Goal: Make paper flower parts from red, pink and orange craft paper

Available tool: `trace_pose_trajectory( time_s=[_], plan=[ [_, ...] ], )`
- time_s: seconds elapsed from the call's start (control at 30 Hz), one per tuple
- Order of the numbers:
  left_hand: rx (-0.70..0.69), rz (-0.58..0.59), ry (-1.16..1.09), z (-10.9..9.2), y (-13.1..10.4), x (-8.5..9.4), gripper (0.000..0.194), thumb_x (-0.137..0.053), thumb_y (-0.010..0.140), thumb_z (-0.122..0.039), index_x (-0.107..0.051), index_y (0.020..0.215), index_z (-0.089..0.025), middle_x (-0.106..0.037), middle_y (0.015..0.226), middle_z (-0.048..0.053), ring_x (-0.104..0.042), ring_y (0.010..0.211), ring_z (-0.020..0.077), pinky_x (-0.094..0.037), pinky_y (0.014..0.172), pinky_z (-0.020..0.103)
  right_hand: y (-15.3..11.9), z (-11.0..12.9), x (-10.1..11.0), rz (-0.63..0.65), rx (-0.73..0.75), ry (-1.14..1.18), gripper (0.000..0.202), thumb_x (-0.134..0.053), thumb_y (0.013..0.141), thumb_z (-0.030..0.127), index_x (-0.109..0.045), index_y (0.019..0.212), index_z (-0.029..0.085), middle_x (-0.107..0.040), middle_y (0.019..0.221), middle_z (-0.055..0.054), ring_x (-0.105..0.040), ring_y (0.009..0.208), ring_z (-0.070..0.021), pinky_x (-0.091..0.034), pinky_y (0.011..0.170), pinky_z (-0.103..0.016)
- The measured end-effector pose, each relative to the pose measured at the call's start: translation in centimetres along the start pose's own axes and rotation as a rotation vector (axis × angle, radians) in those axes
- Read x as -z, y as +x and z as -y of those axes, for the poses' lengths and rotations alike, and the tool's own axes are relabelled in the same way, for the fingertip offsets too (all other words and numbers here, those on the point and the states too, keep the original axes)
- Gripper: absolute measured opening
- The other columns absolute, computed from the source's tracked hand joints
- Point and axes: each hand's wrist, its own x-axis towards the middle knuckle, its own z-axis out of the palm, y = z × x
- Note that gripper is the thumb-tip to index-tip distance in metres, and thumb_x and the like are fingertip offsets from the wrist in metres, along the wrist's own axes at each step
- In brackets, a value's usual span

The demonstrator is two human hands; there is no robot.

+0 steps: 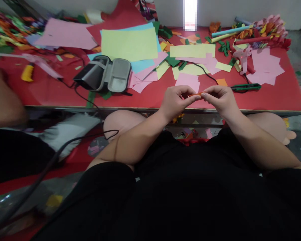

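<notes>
Above the front edge of the red table, my left hand (177,99) and my right hand (219,97) meet with fingertips almost touching. Between them is a small piece of orange paper (197,94), pinched by thumb and fingers on both sides. Much of the piece is covered by my fingers; it looks narrow, perhaps folded or rolled. Just right of my right hand lies a green utility knife (248,87). An orange paper square (221,82) lies behind that hand, and pink paper sheets (187,82) lie behind my left hand.
A pink glue gun (243,58) stands at the right, its cord running across the red table (145,98). An open grey case (119,75) holds a dark device with a cable. Yellow sheets (129,43) are stacked behind. Another person's arm (7,97) is at the left.
</notes>
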Motion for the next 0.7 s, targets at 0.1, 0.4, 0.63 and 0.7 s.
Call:
trace_pose_trajectory(
  time_s=[0.1, 0.4, 0.63, 0.7],
  plan=[
    [-0.002, 0.001, 0.008, 0.0, 0.0, 0.0, 0.062, -0.087, 0.091, -0.084, -0.085, 0.084, -0.022, -0.081, 0.077, 0.005, -0.066, 0.067, 0.0135, -0.051, 0.063, 0.029, 0.0, -0.1, -0.1, -0.003, -0.002, -0.001, 0.026, -0.094, 0.082, 0.048, -0.088, 0.083, 0.023, -0.083, 0.082, -0.004, -0.074, 0.079, -0.0191, -0.063, 0.077, -0.037],
    [0.023, 0.07, 0.06, -0.2, 0.3, 0.6, 0.061, -0.09, 0.088, -0.083, -0.084, 0.086, -0.022, -0.081, 0.082, 0.005, -0.063, 0.069, 0.0139, -0.05, 0.064, 0.03, 0.0, -0.1, 0.0, -0.026, -0.037, -0.032, 0.028, -0.094, 0.081, 0.051, -0.088, 0.083, 0.025, -0.085, 0.085, -0.006, -0.073, 0.081, -0.0218, -0.062, 0.075, -0.039],
    [0.1, 0.104, 0.074, -0.4, 0.5, 1.3, 0.054, -0.093, 0.088, -0.075, -0.085, 0.09, -0.021, -0.082, 0.084, 0.005, -0.067, 0.074, 0.016, -0.05, 0.066, 0.03, 0.0, -0.1, 0.1, -0.02, -0.018, -0.059, 0.027, -0.094, 0.083, 0.051, -0.09, 0.085, 0.025, -0.084, 0.083, -0.004, -0.071, 0.079, -0.0208, -0.057, 0.072, -0.037],
    [0.127, 0.11, 0.048, -0.3, 0.5, 1.3, 0.052, -0.095, 0.086, -0.071, -0.085, 0.089, -0.02, -0.082, 0.083, 0.005, -0.066, 0.073, 0.0154, -0.049, 0.065, 0.03, 0.0, -0.1, 0.2, -0.018, -0.005, -0.068, 0.025, -0.093, 0.084, 0.049, -0.09, 0.085, 0.024, -0.084, 0.084, -0.004, -0.071, 0.079, -0.0205, -0.056, 0.072, -0.037]
  ],
)
